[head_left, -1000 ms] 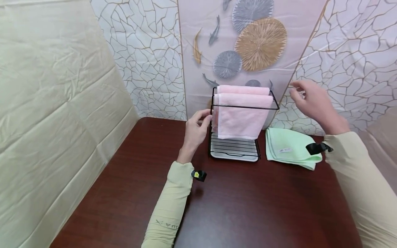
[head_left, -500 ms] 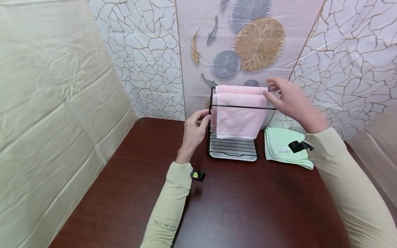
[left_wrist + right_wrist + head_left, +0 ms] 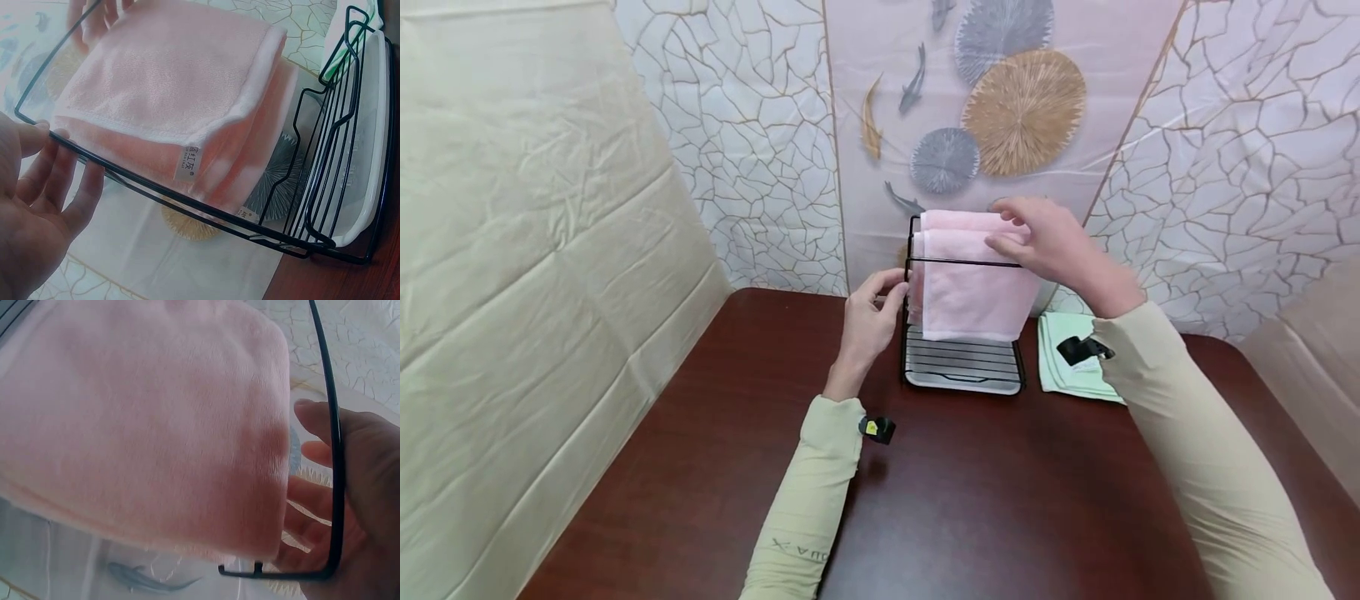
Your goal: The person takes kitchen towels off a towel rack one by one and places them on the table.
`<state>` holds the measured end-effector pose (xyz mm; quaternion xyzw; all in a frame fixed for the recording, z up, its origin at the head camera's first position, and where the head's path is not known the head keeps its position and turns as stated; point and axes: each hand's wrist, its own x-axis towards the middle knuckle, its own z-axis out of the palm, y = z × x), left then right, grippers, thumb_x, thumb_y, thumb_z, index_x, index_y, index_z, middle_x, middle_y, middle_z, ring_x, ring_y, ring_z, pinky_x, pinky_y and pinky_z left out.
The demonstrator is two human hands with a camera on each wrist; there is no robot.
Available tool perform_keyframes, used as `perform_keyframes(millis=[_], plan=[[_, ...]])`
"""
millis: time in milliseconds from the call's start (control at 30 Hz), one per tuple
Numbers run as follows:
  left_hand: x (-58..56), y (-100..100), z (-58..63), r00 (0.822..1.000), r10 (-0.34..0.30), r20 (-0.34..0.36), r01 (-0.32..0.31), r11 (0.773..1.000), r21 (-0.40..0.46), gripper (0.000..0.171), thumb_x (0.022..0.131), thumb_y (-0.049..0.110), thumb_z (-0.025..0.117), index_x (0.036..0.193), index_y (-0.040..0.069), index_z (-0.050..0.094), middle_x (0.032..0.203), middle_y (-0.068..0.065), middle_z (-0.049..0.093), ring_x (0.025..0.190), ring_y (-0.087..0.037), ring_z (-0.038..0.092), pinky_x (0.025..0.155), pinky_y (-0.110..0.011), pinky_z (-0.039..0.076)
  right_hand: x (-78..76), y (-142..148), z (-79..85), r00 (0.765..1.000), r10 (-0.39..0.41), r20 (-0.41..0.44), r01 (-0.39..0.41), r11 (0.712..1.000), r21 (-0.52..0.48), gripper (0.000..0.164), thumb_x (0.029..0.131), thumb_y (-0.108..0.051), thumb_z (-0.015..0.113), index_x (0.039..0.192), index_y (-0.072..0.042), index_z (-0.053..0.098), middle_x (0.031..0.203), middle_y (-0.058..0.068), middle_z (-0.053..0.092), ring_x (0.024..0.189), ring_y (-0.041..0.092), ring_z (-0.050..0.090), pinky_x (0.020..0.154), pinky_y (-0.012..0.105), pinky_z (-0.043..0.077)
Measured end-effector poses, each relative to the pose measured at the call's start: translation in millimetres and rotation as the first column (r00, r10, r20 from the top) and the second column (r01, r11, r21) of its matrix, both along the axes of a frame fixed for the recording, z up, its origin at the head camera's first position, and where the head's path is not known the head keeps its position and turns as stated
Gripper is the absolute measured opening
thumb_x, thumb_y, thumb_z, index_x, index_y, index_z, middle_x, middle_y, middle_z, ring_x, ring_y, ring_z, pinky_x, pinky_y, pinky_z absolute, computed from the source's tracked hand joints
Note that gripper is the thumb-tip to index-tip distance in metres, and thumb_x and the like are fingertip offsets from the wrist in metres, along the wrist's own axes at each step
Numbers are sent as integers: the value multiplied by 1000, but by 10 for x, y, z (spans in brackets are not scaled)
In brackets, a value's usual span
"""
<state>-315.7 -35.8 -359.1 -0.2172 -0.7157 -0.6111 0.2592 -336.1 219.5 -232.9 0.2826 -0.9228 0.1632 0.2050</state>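
Observation:
A folded pink towel [image 3: 970,296] hangs over the top of a black wire rack [image 3: 962,262]. Its small white label [image 3: 189,164] shows in the left wrist view. My left hand [image 3: 871,321] pinches the rack's left side wire between thumb and fingers. Over the towel's top right part is my right hand [image 3: 1052,246], thumb and fingers spread apart. In the right wrist view that hand's fingers sit by the towel's folded upper edge, behind the wire; whether they touch the cloth I cannot tell.
Under the rack's wire grid is a white tray [image 3: 925,379]. A folded green towel [image 3: 1067,379] lies to the right, partly hidden by the right wrist. The dark wooden table [image 3: 970,500] meets a patterned wall behind, with beige cloth [image 3: 550,250] on the left.
My right hand has moved left, from the wall area right of the rack to over the pink towel. The left hand has stayed at the rack's side.

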Motion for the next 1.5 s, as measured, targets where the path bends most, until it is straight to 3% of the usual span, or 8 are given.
perform_keyframes(millis=[267,467,567,800,900,1033,1267,1500], plan=[[-7,8,-4,1000,-1,-10,2,1000,5,23,97,14,62,116,2,69,110,-13,70,90,-30,69,74,-25,56,-20,-53,97,991,-10,133,-6,992,126,37,92,-28,68,122,-5,65,113,19,70,103,38,66,91,53,47],[-1,1,-21,1000,-1,-11,1,1000,9,23,97,15,62,115,3,70,111,-12,71,91,-24,69,77,-36,57,-67,-73,130,982,-36,185,-2,980,198,33,93,-26,68,120,-7,69,111,18,71,95,37,66,87,53,47],[-2,1,-28,1000,7,-10,-7,1000,21,22,96,13,63,114,2,70,110,-13,71,91,-23,68,77,-41,57,-98,-85,109,988,-17,150,-11,983,184,27,93,-22,67,115,-7,73,105,16,74,88,33,67,83,51,49],[-1,19,-13,999,32,19,-32,999,0,22,96,5,61,114,-5,68,110,-20,69,94,-32,68,75,-32,55,-112,-99,71,999,33,-1,-33,997,65,22,91,-16,69,107,-1,75,98,19,75,79,31,67,75,49,52],[3,28,-7,1000,28,11,-28,1000,1,22,96,4,61,114,-8,67,111,-22,69,93,-34,67,74,-36,55,-96,-108,108,997,43,-69,-42,999,21,17,92,-14,68,100,-1,75,90,17,75,67,27,61,67,44,50],[-1,25,-10,1000,22,4,-22,1000,7,22,96,8,63,113,-3,69,110,-17,70,92,-27,67,73,-35,55,-60,-110,171,992,36,-119,-37,999,-9,13,93,-14,68,92,-4,75,77,14,71,57,20,48,57,34,41],[-11,14,-32,1000,13,-11,-13,1000,-5,22,97,15,63,113,2,70,109,-12,71,93,-22,67,73,-24,54,16,-97,238,980,-21,-197,5,997,-80,18,90,-12,70,102,1,74,94,20,74,76,33,66,72,46,50],[2,-6,-12,1000,15,-8,-15,1000,-10,23,97,15,62,114,0,69,109,-13,71,92,-23,67,76,-34,57,137,-80,382,959,-61,-277,26,992,-127,16,91,-11,70,102,-1,75,97,19,75,79,34,68,73,46,49]])
